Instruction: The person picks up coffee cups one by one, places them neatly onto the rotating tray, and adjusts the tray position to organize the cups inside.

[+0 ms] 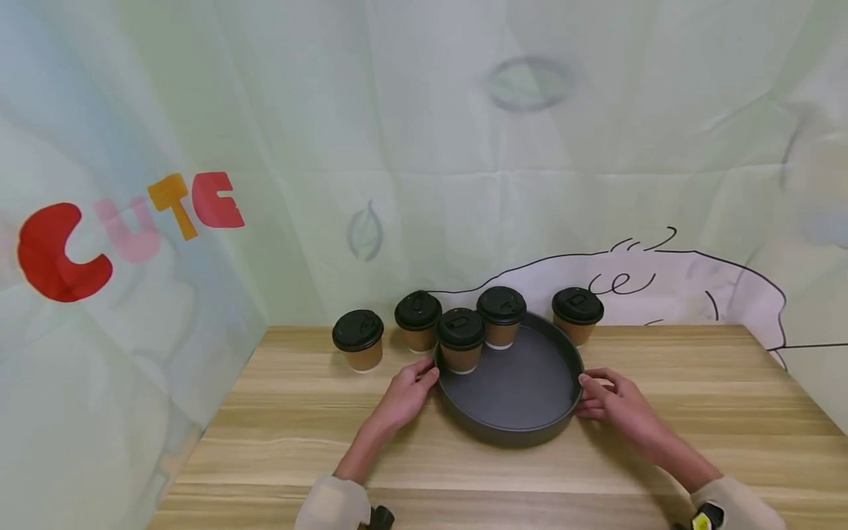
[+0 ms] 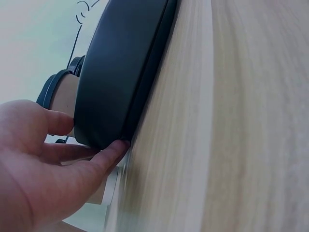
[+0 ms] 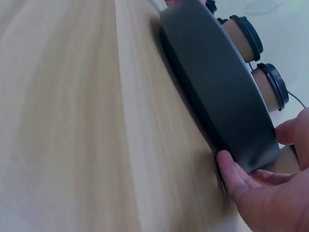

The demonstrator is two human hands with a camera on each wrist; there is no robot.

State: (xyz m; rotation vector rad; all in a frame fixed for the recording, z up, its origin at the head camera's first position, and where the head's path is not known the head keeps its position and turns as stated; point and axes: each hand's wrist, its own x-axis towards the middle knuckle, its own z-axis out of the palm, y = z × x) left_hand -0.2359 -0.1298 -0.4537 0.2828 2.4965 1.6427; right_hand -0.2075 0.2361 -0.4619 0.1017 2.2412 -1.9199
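A round dark grey pan (image 1: 520, 383) is held between my two hands over the wooden table. On its left side my left hand (image 1: 405, 394) grips the wall, thumb near the rim and fingertips at the lower edge. Opposite, my right hand (image 1: 617, 406) holds the wall the same way, as the right wrist view also shows. Two brown paper cups with black lids stand upright inside the pan: the front cup (image 1: 461, 350) by the left wall and the rear cup (image 1: 501, 324) near the back wall.
Behind and left of the pan stand two more lidded cups, the leftmost cup (image 1: 361, 346) and its neighbour (image 1: 419, 327). Another lidded cup (image 1: 578, 316) is just behind the pan's right rim. A printed curtain (image 1: 424, 184) hangs along the back of the wooden table (image 1: 278, 427).
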